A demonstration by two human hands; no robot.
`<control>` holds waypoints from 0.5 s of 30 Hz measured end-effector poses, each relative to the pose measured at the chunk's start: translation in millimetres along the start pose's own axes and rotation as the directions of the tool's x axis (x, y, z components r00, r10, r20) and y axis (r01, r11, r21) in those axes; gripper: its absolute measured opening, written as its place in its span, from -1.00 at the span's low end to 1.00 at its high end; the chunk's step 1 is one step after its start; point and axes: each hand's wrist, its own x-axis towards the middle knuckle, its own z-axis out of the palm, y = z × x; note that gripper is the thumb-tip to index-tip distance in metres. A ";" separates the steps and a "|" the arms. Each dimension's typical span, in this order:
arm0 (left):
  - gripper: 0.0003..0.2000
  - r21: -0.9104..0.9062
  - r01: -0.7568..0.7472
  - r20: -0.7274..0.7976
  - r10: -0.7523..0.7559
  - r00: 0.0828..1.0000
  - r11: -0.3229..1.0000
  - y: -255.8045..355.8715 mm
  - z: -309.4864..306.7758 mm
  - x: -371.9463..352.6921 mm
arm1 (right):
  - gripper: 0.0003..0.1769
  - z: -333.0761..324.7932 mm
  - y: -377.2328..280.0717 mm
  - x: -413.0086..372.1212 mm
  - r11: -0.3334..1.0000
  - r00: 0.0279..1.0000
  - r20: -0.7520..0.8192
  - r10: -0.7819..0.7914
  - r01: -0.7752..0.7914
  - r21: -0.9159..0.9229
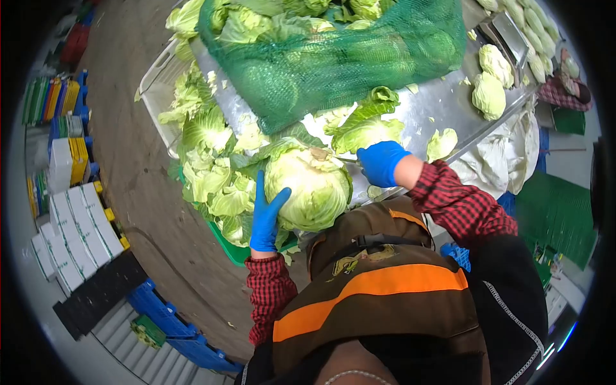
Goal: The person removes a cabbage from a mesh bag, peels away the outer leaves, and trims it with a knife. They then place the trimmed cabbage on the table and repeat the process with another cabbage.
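My left hand (265,221), in a blue glove, grips the side of a pale green cabbage (308,189), thumb and forefinger spread against it. The cabbage is tilted so its stem end faces up and away from me. My right hand (382,163), also blue-gloved, is closed around what looks like a knife (345,160). Only a short strip of its blade shows, reaching the cabbage near the stem; the handle is hidden in the fist. A loose outer leaf (369,133) lies just beyond the right hand.
A green mesh sack (346,64) full of cabbages rests on the metal table (443,96). Trimmed leaves (212,173) heap at the left over a white crate (157,90) and a green crate (239,256). Bare cabbages (489,96) sit right. Another person (564,90) is at far right.
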 end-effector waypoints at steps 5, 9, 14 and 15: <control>-0.10 -0.236 0.209 0.004 -0.214 0.977 0.949 -13.6 -5.8 -25.1 | -0.60 -0.2 29.4 18.3 0.971 0.970 0.079 -0.228 0.222 0.084; -0.13 0.046 -0.011 -0.025 0.012 1.000 0.999 -74.6 -28.4 -38.5 | -0.53 -10.7 12.8 58.8 0.724 0.915 0.202 -0.348 0.126 0.678; -0.27 -0.339 0.126 -0.137 -0.182 0.974 0.932 -60.7 4.3 -37.7 | -0.52 9.1 -50.9 137.9 0.805 0.969 -0.119 -0.214 0.245 0.540; -0.27 -0.315 0.106 -0.195 -0.174 0.965 0.943 -55.6 14.4 -30.7 | -0.54 11.5 -55.1 148.0 0.785 0.913 -0.283 -0.293 0.399 0.473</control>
